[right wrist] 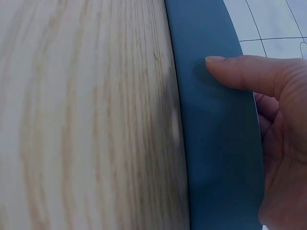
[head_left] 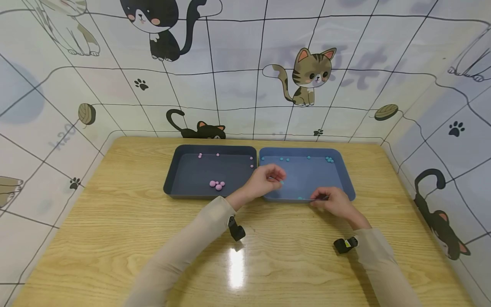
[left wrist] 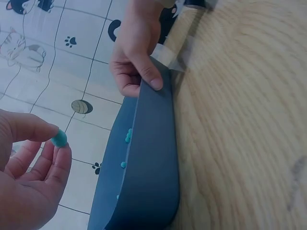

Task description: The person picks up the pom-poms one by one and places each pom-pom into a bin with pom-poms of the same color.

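Observation:
My left hand (head_left: 264,179) is over the left part of a blue tray (head_left: 307,177). Between thumb and fingertips it pinches a small teal ball (left wrist: 59,138), held above the tray's rim. At the tray's near edge, toward its right corner, my right hand (head_left: 334,201) grips the wall. In the right wrist view its thumb (right wrist: 228,72) presses the outer face while the other fingers are inside, partly hidden. Several teal balls lie in the blue tray, with a cluster (head_left: 330,159) at the far right corner.
Left of the blue tray stands a dark grey tray (head_left: 188,170). Several small pink balls lie in it, and a group of larger pink balls (head_left: 218,187) sits near its front. Both trays rest on a wooden table (head_left: 287,256) before a cat-print backdrop (head_left: 238,94).

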`<state>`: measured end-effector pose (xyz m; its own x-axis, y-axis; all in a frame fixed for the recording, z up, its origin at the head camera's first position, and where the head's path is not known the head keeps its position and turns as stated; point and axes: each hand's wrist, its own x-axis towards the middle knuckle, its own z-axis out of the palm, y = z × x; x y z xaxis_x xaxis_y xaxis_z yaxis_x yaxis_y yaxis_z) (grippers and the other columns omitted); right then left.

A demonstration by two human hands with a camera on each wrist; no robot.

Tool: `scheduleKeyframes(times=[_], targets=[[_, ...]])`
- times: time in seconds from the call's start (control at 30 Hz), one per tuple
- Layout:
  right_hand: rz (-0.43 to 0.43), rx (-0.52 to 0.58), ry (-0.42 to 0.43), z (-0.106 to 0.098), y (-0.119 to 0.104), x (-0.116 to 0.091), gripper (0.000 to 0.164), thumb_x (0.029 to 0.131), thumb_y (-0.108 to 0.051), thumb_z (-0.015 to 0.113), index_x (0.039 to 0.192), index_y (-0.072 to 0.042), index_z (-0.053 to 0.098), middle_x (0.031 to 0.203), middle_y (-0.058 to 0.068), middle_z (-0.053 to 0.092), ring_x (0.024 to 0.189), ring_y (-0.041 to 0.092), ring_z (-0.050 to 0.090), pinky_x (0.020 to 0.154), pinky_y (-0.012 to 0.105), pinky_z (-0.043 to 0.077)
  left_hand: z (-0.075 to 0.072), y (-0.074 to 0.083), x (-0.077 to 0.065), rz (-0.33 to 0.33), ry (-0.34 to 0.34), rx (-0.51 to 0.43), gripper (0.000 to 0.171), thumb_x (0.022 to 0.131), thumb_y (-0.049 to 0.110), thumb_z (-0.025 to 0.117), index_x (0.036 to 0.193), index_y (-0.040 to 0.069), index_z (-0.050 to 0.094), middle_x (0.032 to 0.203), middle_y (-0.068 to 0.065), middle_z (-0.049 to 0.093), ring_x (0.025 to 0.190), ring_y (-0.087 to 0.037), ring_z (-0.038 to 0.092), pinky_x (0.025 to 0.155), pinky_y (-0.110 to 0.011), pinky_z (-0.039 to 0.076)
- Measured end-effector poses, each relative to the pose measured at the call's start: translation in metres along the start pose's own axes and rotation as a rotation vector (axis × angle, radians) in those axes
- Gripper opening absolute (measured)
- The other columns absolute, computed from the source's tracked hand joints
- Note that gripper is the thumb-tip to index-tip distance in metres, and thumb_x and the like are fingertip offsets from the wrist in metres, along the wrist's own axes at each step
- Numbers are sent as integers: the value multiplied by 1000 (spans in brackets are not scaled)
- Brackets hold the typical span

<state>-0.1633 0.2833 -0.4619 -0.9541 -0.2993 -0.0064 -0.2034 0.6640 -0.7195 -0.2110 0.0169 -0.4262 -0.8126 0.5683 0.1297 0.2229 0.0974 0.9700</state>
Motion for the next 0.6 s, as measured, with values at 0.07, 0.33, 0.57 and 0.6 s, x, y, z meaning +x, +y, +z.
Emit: scheduleKeyframes(times=[0.07,0.33,0.57,0.6], targets=[[1,4,7,-1,0,0,4,80,-8,73,81,-6,69,77,0,65,65,10,55,53,26,46,1,-1,6,-13,12,-13,20,84,-9,60,104,-4,61,101,-17,62,94,-28,59,77,-24,50],[4,1,4,-1,0,1,3,80,-7,72,82,-7,69,77,0,65,65,10,55,54,26,46,3,-5,22,-64,58,-37,20,84,-6,61,104,-2,62,101,-13,62,90,-17,58,76,-25,49],[-5,2,6,-1,0,0,5,80,-6,73,82,-9,70,79,1,65,69,11,57,58,25,46,7,-10,35,-103,83,-8,19,85,-5,62,103,0,63,100,-11,63,90,-17,58,75,-23,49],[-4,4,5,-1,0,0,5,79,-6,73,83,-9,70,79,1,65,69,11,57,58,25,46,7,-11,36,-105,88,-6,19,85,-6,62,103,0,63,100,-11,63,89,-18,58,75,-23,49]])
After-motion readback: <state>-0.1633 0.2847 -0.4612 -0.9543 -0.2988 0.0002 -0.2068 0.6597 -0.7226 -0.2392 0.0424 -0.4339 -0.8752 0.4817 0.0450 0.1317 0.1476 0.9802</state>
